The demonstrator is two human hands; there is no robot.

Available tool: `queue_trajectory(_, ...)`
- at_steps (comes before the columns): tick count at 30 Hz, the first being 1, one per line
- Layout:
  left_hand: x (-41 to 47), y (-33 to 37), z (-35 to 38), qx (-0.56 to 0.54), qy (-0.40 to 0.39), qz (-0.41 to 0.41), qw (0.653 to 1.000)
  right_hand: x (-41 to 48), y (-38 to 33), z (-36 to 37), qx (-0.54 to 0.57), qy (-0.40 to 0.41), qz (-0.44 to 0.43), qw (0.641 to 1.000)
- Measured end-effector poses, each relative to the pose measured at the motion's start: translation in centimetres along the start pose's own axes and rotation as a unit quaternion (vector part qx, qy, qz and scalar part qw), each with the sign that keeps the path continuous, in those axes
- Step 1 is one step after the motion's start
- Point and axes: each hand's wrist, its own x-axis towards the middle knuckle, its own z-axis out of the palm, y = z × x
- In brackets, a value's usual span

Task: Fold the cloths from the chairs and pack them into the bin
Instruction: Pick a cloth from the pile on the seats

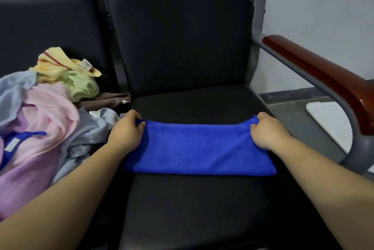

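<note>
Black padded seating filled the head view: two chairs side by side against a pale wall, the right chair [192, 209] serving as the work surface, the left chair [50, 27] as the store.

One blue cloth [198, 148] lay flat across the middle of the right seat as a long band, apparently already doubled once. Two hands were on it. The left hand [126, 130] pinched the far left corner, fingers curled over the edge. The right hand [267, 130] was clenched on the far right corner, which was bunched and slightly raised. Holding both far corners would, in this inspector's judgement, keep the layers aligned and taut, ready for the next fold.

One loose pile of cloths [40, 118] lay unfolded on the left seat, beside the left forearm. Seven colours could be told apart: yellow, green, pink, lilac, grey-blue, brown and blue. The exact number could not be told.

One wooden armrest [323, 79] bounded the right side. One white flat object [327, 120] lay on the floor beyond it; its purpose was unclear. No bin was in view.
</note>
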Motion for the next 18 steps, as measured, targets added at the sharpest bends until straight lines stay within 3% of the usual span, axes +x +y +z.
queue_trajectory(8,-0.6,1.6,-0.1,0.085,-0.010,0.019,0.996,-1.1,-1.1,0.3,-0.034,0.018,0.021,0.999)
queue_trajectory(13,-1.6,2.5,-0.9,0.119,0.026,0.034,0.992,-1.7,-0.9,-0.6,-0.005,0.008,0.006,1.000)
queue_trajectory(18,-4.1,5.9,-0.5,0.087,-0.047,0.079,0.992,-2.4,-0.6,-1.5,-0.041,0.031,-0.015,0.999)
